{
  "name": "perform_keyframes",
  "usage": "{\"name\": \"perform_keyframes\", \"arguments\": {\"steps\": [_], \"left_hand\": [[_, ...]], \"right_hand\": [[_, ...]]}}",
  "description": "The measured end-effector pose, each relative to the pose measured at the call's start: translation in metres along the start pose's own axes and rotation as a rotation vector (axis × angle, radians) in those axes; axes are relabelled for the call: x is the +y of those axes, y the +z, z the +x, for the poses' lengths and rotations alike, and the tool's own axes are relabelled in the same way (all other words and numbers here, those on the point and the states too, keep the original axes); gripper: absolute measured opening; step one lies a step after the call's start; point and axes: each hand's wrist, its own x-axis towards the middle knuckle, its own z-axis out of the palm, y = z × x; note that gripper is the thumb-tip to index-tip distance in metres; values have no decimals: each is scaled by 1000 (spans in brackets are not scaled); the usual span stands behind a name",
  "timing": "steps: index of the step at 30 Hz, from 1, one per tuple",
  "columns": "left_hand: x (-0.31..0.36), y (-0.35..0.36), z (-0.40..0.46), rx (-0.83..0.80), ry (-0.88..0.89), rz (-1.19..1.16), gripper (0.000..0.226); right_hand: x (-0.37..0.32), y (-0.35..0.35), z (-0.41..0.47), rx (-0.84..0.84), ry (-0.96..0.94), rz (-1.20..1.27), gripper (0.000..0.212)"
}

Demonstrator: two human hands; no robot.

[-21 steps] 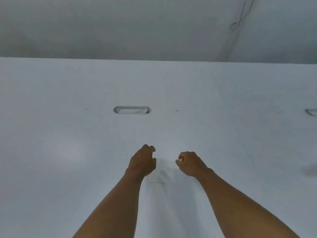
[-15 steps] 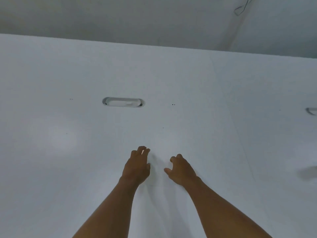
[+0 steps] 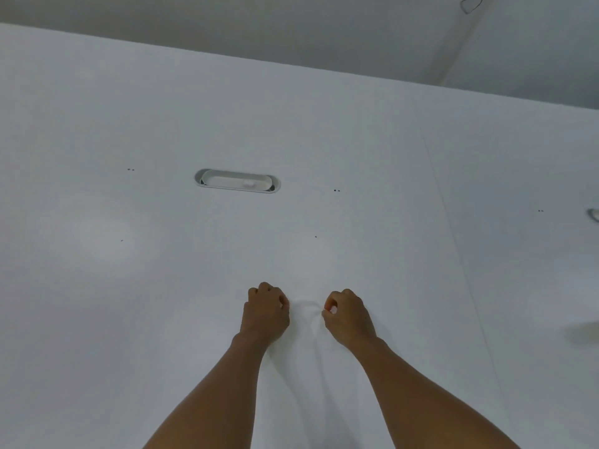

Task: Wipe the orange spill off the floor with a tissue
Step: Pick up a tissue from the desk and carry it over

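A thin white tissue (image 3: 306,314) lies on the white tabletop (image 3: 129,124), hard to tell from the surface; it wrinkles between my two hands and runs back toward me between my forearms. My left hand (image 3: 265,314) is closed, pinching the tissue's left side. My right hand (image 3: 348,315) is closed too, with fingertips pinching the right side. The hands are a short gap apart. No orange spill is in view.
An oval cable slot (image 3: 237,180) is set in the tabletop beyond my hands, and part of another (image 3: 593,215) shows at the right edge. A seam (image 3: 447,215) crosses the table on the right. Grey floor (image 3: 291,27) and a dark cable (image 3: 471,3) lie past the far edge.
Half a second ago both hands had their fingers spread over the tissue; now the fingers have closed and pinch it, bunching it up between the hands.
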Motion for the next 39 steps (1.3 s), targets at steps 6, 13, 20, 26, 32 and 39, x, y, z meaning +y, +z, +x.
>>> {"name": "perform_keyframes", "arguments": {"steps": [6, 13, 20, 26, 32, 39], "left_hand": [[-10, -50, -10, -6, -15, -379, 9], [-34, -105, -52, 162, -21, -472, 13], [-73, -138, -106, 391, -64, -510, 10], [-111, -156, -169, 668, -267, -616, 10], [-153, -149, -270, 970, -533, -734, 14], [-174, -84, -421, 1242, -914, -697, 15]], "right_hand": [[-39, -25, -8, -20, -39, 287, 9], [-106, -24, -38, -3, -182, 384, 12], [-159, -11, -70, -83, -306, 424, 5], [-224, 14, -105, -336, -515, 402, 9], [-278, 65, -158, -587, -726, 283, 10], [-278, 153, -272, -901, -970, 65, 8]]}}
